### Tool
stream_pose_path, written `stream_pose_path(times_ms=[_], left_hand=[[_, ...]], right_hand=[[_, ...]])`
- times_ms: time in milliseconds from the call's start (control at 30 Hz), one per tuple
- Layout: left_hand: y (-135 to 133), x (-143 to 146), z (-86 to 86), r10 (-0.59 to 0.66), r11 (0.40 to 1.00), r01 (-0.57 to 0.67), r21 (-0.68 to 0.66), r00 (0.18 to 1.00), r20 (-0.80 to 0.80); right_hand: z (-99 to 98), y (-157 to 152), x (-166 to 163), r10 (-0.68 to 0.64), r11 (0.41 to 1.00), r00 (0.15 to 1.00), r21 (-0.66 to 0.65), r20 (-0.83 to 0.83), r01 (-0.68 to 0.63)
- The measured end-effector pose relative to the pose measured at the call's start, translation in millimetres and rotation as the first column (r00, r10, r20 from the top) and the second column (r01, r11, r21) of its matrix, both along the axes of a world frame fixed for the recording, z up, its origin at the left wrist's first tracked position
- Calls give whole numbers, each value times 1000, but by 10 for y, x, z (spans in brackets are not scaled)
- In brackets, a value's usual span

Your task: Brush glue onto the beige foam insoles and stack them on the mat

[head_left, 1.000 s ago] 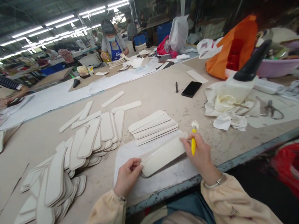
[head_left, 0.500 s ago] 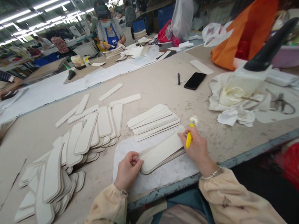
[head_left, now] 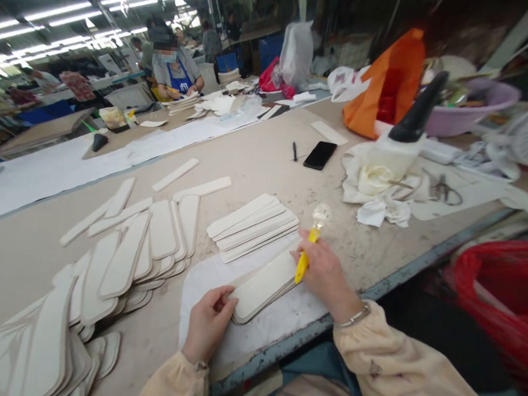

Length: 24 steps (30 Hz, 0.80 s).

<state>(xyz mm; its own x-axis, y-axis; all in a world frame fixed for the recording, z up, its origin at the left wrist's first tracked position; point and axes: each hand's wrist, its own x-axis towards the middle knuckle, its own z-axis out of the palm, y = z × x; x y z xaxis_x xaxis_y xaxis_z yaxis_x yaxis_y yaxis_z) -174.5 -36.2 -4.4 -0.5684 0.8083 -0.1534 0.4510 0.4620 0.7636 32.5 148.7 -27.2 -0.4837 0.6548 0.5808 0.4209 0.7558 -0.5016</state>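
Observation:
My left hand (head_left: 208, 323) pinches the near end of a long cream-white pad (head_left: 262, 283) that lies on a white sheet (head_left: 233, 326) at the table's front edge. My right hand (head_left: 324, 272) presses on the pad's far end and grips a yellow-handled brush (head_left: 308, 252) with its white bristles pointing up. A darker piece shows under the pad. Just beyond lies a small stack of similar strips (head_left: 252, 225).
Several overlapping cream pads (head_left: 132, 254) fan out to the left. A black phone (head_left: 320, 155) and pen lie mid-table. A glue bottle with a black nozzle (head_left: 397, 142) stands on rags at right, near scissors (head_left: 442, 189). A red bag (head_left: 506, 296) hangs at lower right. Other people work at the far end.
The view has swung a little to the right. Both hands stay on the pad, and the pad now lies flatter on the white sheet.

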Motion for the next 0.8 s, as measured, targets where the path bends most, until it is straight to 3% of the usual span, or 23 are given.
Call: stream_pose_path(times_ms=[133,267,367,567,800], left_hand=[[-5,-45,-35,-50,999,48,-25,995,-80],[-6,-76,-63,-83,996,81,-29,991,-103],[-3,-80,-64,-91,995,86,-48,989,-119],[28,-86,-48,-109,993,102,-67,986,-124],[30,-80,-52,-126,992,120,-47,981,-146]], right_hand=[[124,-372,-148,393,920,915,-32,91,-391],[128,-626,-247,542,839,811,-87,220,-537],[92,-588,-178,496,868,832,-138,248,-476],[42,-204,100,351,927,911,-223,219,-303],[-116,142,272,41,972,988,-233,147,-6]])
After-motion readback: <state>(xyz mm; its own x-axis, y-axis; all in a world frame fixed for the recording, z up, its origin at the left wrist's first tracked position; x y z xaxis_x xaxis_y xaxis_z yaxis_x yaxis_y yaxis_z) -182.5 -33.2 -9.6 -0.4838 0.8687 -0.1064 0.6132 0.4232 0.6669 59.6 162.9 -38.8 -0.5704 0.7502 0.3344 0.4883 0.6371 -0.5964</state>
